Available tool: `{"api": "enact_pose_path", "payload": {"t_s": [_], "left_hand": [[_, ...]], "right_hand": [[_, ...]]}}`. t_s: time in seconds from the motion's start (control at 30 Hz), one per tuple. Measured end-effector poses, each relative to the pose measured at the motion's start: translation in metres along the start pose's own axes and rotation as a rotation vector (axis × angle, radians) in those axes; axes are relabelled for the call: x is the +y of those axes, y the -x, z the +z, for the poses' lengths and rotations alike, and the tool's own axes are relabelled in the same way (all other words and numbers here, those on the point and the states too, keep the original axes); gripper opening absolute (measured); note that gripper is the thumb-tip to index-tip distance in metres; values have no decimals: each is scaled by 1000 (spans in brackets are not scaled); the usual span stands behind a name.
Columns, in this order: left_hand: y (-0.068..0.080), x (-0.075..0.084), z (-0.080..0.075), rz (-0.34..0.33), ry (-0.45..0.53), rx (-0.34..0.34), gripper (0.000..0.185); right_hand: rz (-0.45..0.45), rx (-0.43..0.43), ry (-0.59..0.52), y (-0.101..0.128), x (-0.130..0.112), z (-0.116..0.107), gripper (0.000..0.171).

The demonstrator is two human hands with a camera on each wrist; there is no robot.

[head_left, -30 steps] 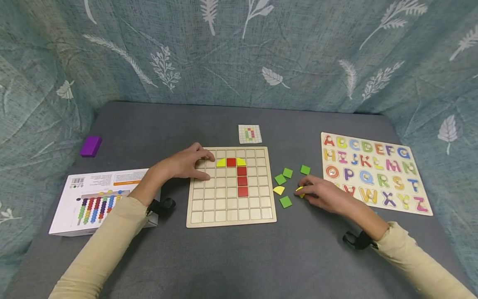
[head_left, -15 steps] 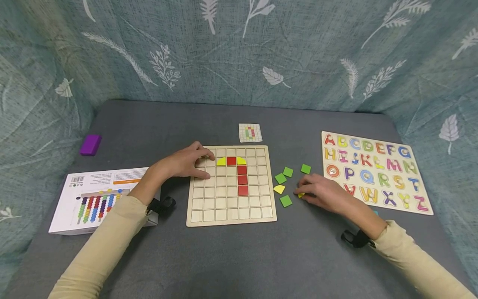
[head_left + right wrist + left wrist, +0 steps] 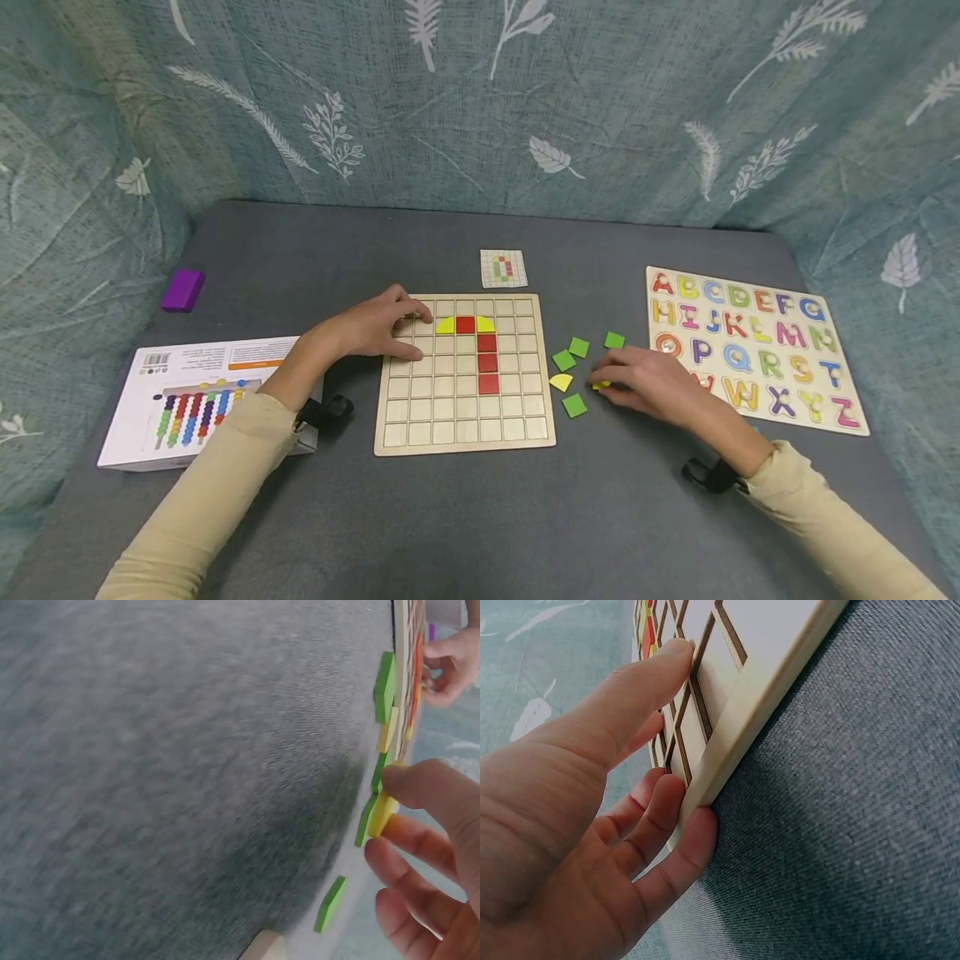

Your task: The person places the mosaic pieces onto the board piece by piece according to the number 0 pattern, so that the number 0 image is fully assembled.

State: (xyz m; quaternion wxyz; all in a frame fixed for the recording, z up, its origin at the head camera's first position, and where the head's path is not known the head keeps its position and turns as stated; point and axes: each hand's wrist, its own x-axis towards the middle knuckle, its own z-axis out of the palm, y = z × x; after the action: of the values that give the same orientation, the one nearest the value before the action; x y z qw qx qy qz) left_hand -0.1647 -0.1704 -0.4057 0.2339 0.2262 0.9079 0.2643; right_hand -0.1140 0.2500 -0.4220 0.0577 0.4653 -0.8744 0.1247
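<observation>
A square wooden grid board [image 3: 465, 432] lies on the dark table. Set in its cells are several red square tiles [image 3: 487, 362] and two yellow quarter-round tiles [image 3: 445, 326]. My left hand [image 3: 365, 330] rests on the board's left side; in the left wrist view its thumb [image 3: 641, 690] lies over the grid and the fingers touch the edge. Right of the board, my right hand [image 3: 647, 383] pinches a yellow tile [image 3: 383, 814] between thumb and finger, partly hidden. Several green square tiles [image 3: 574, 406] and a loose yellow quarter-round tile [image 3: 560, 382] lie beside it.
Behind the board lies a small pattern card [image 3: 503, 268]. An alphabet puzzle board [image 3: 761, 350] is at the right, partly behind the right hand. At the left are a white box [image 3: 142, 417] with bead pictures and a purple block [image 3: 183, 291].
My right hand shifts slightly, and the yellow tile turns between its fingers, showing less than a second ago. The left hand and the board stay put.
</observation>
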Motion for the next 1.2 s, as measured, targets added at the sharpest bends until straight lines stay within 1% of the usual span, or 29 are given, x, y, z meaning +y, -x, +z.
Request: {"api": "enact_pose_path", "payload": {"t_s": [0.17, 0.3, 0.4, 0.53, 0.63, 0.73, 0.9, 1.07, 1.2], "left_hand": [[0, -1, 0, -3, -4, -2, 53], [1, -1, 1, -3, -6, -1, 53], [1, -2, 1, -3, -3, -2, 53], [1, -2, 1, -6, 0, -3, 53], [1, -2, 1, -9, -2, -5, 53], [0, -1, 1, -7, -1, -6, 53], [0, 0, 1, -3, -2, -3, 52], [1, 0, 0, -9, -2, -8, 52], [1, 0, 1, -4, 2, -9, 52]], "right_hand": [[-57, 74, -33, -13, -8, 2, 22], [-128, 120, -79, -33, -24, 8, 22], [-175, 117, -112, -49, -39, 15, 19], [-228, 90, -115, -70, -57, 28, 14], [-269, 72, -108, -81, -66, 38, 11], [-291, 57, -100, -88, -72, 44, 10], [-278, 39, -83, -94, -77, 44, 9], [-290, 38, -90, -95, -79, 44, 10], [-314, 40, -52, -94, -80, 43, 11]]}}
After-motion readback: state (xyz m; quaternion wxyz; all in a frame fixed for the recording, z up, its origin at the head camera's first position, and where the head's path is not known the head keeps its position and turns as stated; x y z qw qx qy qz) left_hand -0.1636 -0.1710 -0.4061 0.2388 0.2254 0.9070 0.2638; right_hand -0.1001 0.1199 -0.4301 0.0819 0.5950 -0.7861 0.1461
